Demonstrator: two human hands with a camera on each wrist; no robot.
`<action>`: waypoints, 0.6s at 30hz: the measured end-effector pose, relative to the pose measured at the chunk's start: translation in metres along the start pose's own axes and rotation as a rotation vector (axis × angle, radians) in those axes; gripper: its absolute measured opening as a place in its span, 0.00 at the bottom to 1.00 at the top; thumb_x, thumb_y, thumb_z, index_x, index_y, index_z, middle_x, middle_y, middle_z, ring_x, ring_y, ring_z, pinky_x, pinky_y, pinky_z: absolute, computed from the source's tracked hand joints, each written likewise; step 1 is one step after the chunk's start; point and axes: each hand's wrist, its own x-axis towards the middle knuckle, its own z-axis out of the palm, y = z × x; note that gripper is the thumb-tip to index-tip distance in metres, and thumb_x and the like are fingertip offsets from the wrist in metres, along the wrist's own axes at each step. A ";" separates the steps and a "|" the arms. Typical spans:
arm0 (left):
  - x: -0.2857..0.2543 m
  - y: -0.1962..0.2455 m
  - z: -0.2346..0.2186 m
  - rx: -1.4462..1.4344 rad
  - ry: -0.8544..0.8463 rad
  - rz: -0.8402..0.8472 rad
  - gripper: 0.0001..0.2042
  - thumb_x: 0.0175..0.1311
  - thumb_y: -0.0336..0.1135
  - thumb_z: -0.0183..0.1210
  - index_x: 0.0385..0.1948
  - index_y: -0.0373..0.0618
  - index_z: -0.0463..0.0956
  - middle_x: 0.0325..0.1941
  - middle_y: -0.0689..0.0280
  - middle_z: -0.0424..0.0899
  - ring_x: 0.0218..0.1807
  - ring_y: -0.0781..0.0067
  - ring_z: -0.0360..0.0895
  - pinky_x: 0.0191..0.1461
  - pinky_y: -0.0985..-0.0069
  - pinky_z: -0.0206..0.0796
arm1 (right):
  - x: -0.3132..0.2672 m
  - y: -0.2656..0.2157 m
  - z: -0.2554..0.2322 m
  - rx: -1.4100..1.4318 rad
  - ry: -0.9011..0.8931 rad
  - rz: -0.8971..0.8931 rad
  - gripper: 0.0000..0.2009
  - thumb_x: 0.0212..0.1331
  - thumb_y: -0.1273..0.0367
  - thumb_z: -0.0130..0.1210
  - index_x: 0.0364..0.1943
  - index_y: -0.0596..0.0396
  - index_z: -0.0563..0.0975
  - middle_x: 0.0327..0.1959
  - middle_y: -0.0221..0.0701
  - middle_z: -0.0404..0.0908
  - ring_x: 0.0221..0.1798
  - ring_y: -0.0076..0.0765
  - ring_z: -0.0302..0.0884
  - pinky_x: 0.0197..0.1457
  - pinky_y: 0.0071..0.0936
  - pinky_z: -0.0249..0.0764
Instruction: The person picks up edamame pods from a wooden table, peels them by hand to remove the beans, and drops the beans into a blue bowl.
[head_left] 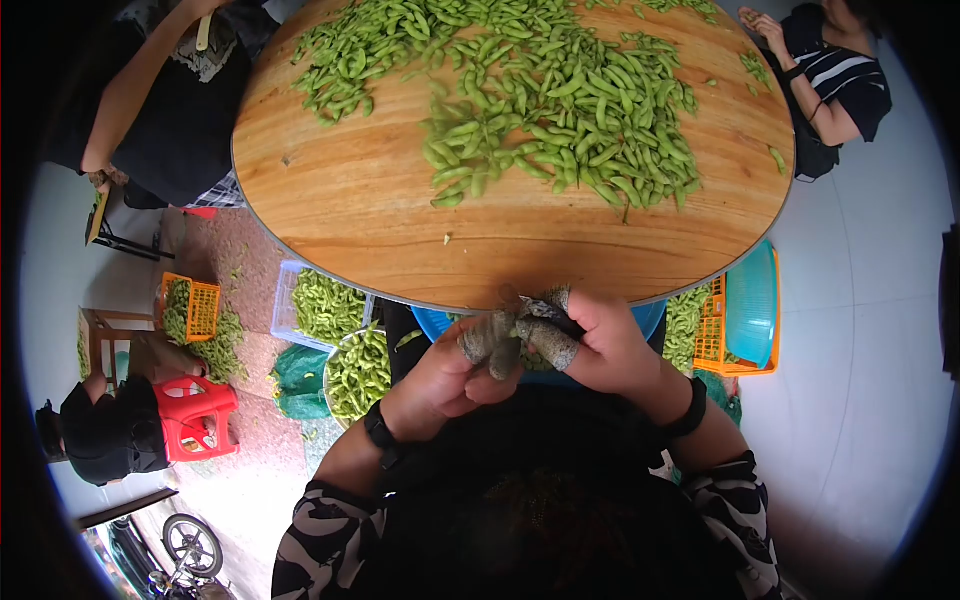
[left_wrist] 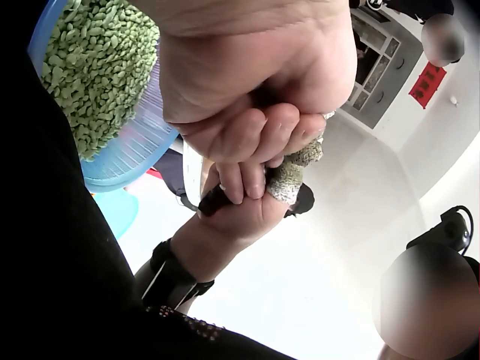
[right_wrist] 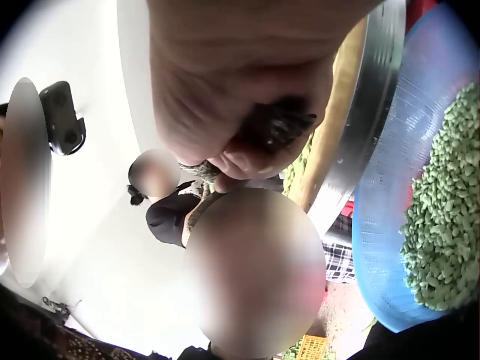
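While clasped in the curled fingers of the right hand (head_left: 615,345), at the near edge of the desk (head_left: 350,215): a dark thing (right_wrist: 277,126), mostly hidden, too unclear to name. Close against it, the left hand (head_left: 465,372), narrow, with fingers curled; impossible to tell whether empty or gripping. On several fingers, grey-green wraps (head_left: 548,343).

Below the hands, a blue basket (left_wrist: 161,142) of small pale green beans (left_wrist: 97,82). On the desk, beyond the hands, green pods (head_left: 620,110) in a wide, loose heap.

Left of the desk's near edge, more pods in a pale crate (head_left: 283,300) and a bowl (head_left: 328,385), with a green bag (head_left: 300,385) beside. To the right, an orange crate (head_left: 712,325) with a turquoise basket (head_left: 750,305) against it. Farther left, another orange crate (head_left: 205,308), a red stool (head_left: 190,415) and a seated person (head_left: 110,430). At either side of the desk, one person in dark clothes (head_left: 190,130) and one in a striped top (head_left: 835,75).
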 end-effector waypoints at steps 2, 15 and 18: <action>-0.002 0.003 0.001 0.008 -0.015 -0.014 0.18 0.69 0.50 0.52 0.37 0.41 0.76 0.12 0.74 0.63 0.10 0.86 0.54 0.15 0.83 0.41 | 0.000 -0.002 -0.003 0.050 -0.022 -0.007 0.11 0.59 0.73 0.58 0.45 0.61 0.77 0.33 0.36 0.81 0.35 0.26 0.79 0.41 0.25 0.74; -0.002 -0.003 -0.012 0.508 0.043 0.319 0.12 0.73 0.38 0.49 0.38 0.41 0.78 0.19 0.72 0.73 0.19 0.84 0.64 0.23 0.84 0.55 | -0.005 -0.008 0.004 0.615 -0.030 0.428 0.11 0.64 0.70 0.57 0.48 0.56 0.74 0.26 0.20 0.75 0.22 0.12 0.63 0.23 0.16 0.59; -0.002 -0.003 -0.013 0.452 0.030 0.293 0.12 0.73 0.40 0.50 0.36 0.41 0.77 0.17 0.72 0.72 0.17 0.84 0.64 0.22 0.84 0.55 | -0.002 -0.007 0.008 0.580 -0.006 0.419 0.14 0.63 0.71 0.58 0.51 0.56 0.74 0.27 0.20 0.74 0.23 0.10 0.62 0.24 0.14 0.58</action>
